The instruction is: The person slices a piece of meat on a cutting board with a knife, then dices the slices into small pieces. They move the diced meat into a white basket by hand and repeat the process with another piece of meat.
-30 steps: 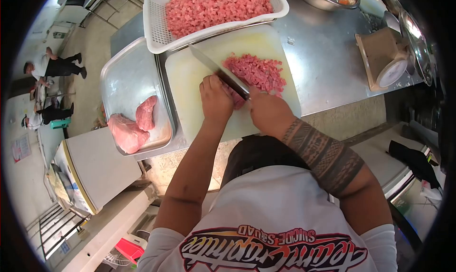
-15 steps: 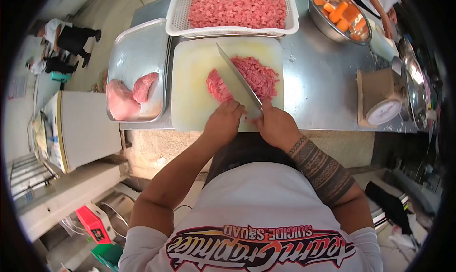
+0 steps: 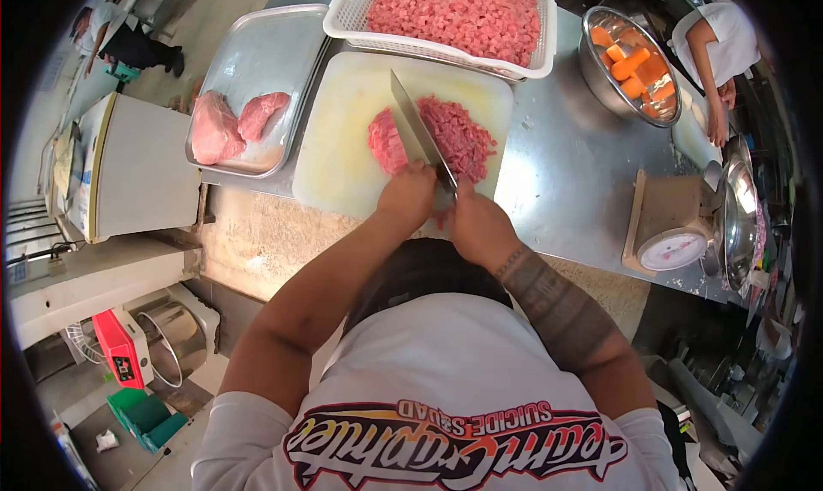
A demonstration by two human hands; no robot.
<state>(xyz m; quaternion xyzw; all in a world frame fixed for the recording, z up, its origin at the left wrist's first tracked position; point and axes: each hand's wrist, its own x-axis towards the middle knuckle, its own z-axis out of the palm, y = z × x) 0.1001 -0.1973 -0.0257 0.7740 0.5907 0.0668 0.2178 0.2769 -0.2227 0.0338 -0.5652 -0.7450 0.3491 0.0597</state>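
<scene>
My right hand (image 3: 482, 224) is wrapped round the handle of a knife (image 3: 415, 131), whose blade points away from me over the white cutting board (image 3: 336, 135). Left of the blade lies a piece of raw meat (image 3: 386, 141) cut into slices. My left hand (image 3: 409, 195) has its fingers bent together at the near end of this meat, close to the blade; the fingertips are partly hidden. To the right of the knife is a pile of diced meat (image 3: 461, 140), with a few small bits near my hands.
Left of the board, a metal tray (image 3: 266, 45) holds two raw meat pieces (image 3: 217, 129). Beyond it stands a white basket (image 3: 341, 18) of diced meat. A steel bowl (image 3: 598, 69) with carrots and a scale (image 3: 664, 225) are on the right, near another person (image 3: 716, 45).
The camera view has turned, so the table appears tilted. The knife blade has shifted left against the sliced meat, and my hands are closer together.
</scene>
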